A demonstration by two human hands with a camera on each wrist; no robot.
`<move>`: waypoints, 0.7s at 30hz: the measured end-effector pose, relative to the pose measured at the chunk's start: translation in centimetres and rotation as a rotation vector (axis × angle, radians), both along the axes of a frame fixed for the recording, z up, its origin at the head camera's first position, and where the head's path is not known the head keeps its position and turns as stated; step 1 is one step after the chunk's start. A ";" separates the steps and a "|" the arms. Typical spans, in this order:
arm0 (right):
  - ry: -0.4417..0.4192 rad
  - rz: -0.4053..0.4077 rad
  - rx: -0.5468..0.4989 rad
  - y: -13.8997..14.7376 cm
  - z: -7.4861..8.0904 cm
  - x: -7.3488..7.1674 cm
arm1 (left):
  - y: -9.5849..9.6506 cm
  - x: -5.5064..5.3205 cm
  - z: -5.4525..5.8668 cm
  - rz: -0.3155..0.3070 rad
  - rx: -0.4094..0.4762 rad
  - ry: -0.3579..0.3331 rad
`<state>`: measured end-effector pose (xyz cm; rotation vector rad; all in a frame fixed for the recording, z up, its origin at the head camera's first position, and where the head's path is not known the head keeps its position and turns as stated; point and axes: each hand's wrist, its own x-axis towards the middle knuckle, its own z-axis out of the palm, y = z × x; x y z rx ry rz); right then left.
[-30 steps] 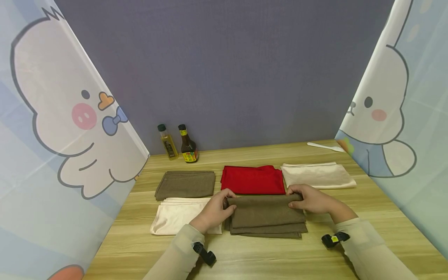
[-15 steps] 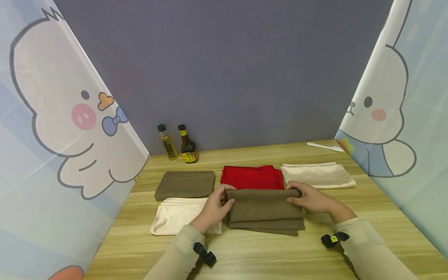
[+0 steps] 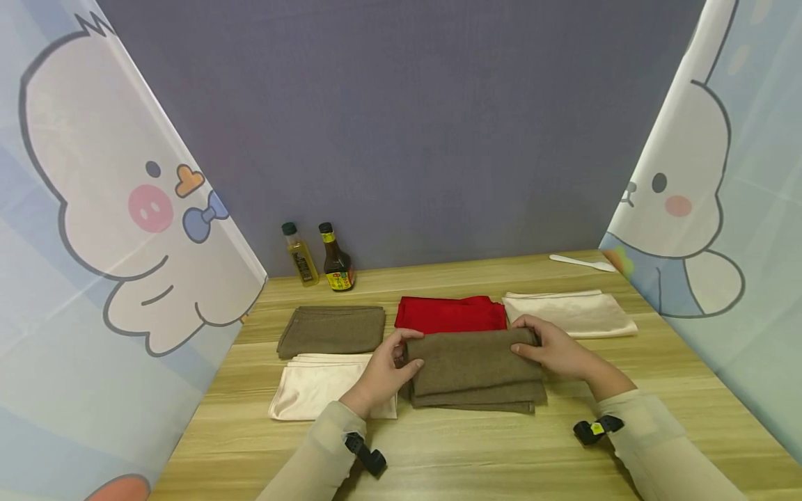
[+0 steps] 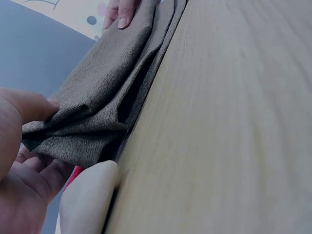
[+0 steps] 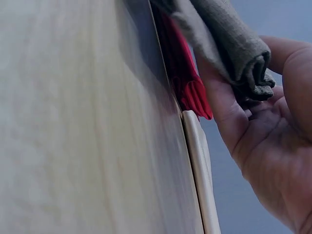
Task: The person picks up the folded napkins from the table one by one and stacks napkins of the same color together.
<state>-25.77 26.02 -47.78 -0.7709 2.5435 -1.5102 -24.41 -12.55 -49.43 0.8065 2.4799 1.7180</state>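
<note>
Both hands hold a folded brown cloth (image 3: 473,365) by its far corners, in the middle of the table. My left hand (image 3: 387,369) pinches the left end, with the thumb on top and fingers beneath, as the left wrist view shows on the layered cloth (image 4: 97,92). At the right end my right hand (image 3: 554,349) grips the cloth the same way; in the right wrist view its rolled edge (image 5: 239,44) lies between thumb and fingers. Part of a folded red cloth (image 3: 451,314) is hidden behind the brown one.
A second brown cloth (image 3: 332,330) and a cream cloth (image 3: 319,386) lie at left, another cream cloth (image 3: 570,313) at back right. An oil bottle (image 3: 302,257) and a dark sauce bottle (image 3: 338,261) stand at the back. A white plastic knife (image 3: 583,263) lies near the rear edge.
The brown cloth, held in both hands, has moved away from me and now covers more of the red cloth's near side. The other things have stayed put.
</note>
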 end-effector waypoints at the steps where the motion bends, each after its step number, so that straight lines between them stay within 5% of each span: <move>1: -0.003 -0.001 -0.009 0.0 -0.1 0.0 | 0.0 0.0 0.0 -0.007 0.005 -0.005; 10: -0.043 0.031 -0.103 0.4 -0.3 -0.2 | -0.2 -0.2 0.0 -0.046 0.043 -0.062; 21: -0.013 0.048 -0.186 0.5 0.2 0.0 | -0.5 -0.2 0.3 0.031 0.104 -0.131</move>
